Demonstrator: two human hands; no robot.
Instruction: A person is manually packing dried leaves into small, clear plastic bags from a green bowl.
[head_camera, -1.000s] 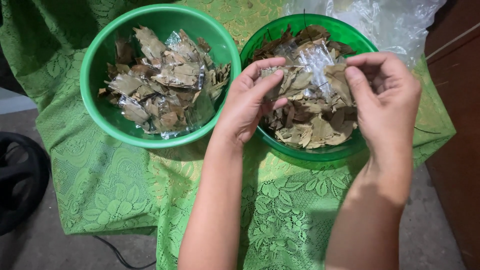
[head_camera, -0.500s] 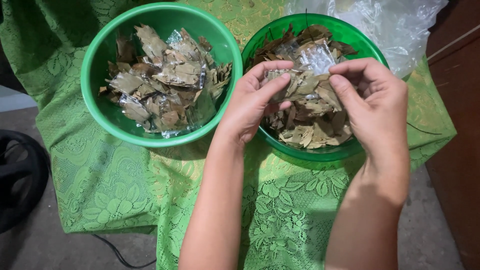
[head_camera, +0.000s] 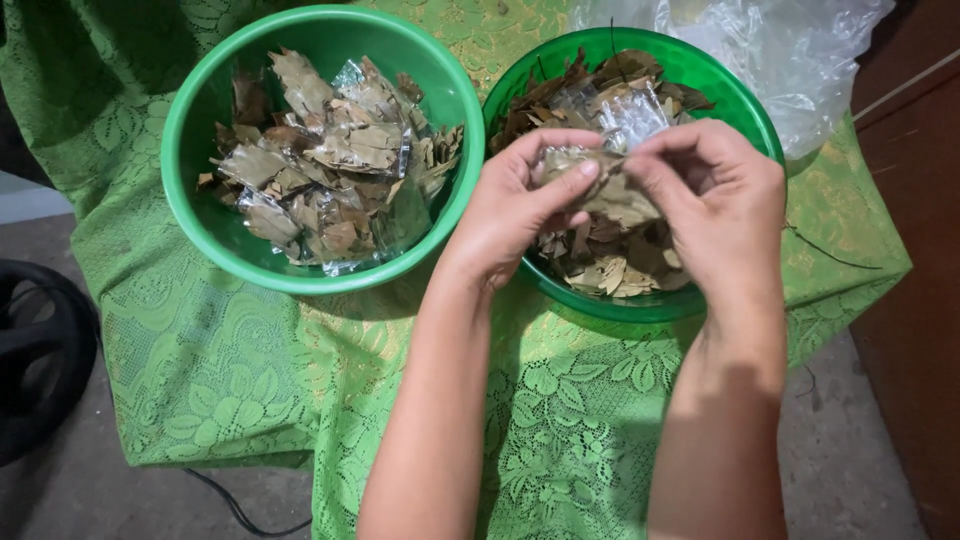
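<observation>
Green lace cloth (head_camera: 250, 400) covers the table above grey floor. Left hand (head_camera: 520, 205) and right hand (head_camera: 715, 205) pinch a leaf-filled clear packet (head_camera: 590, 180) over the right-edge bowl (head_camera: 740, 100) of loose dried leaves. Left-edge bowl (head_camera: 200, 130) holds filled packets.

We read this as home setting, small hand-packing corner, probably not shop floor. Green lace tablecloth (head_camera: 230, 390) draped over low table. Two green plastic bowls (head_camera: 200, 215) of dried leaves (head_camera: 350, 150), household kind. Crumpled clear plastic bag (head_camera: 800, 60) at back. Bare concrete floor (head_camera: 90, 490), dark wooden furniture (head_camera: 915, 250) on right. Black round object (head_camera: 35, 360) at left edge, too cropped for us to identify.
</observation>
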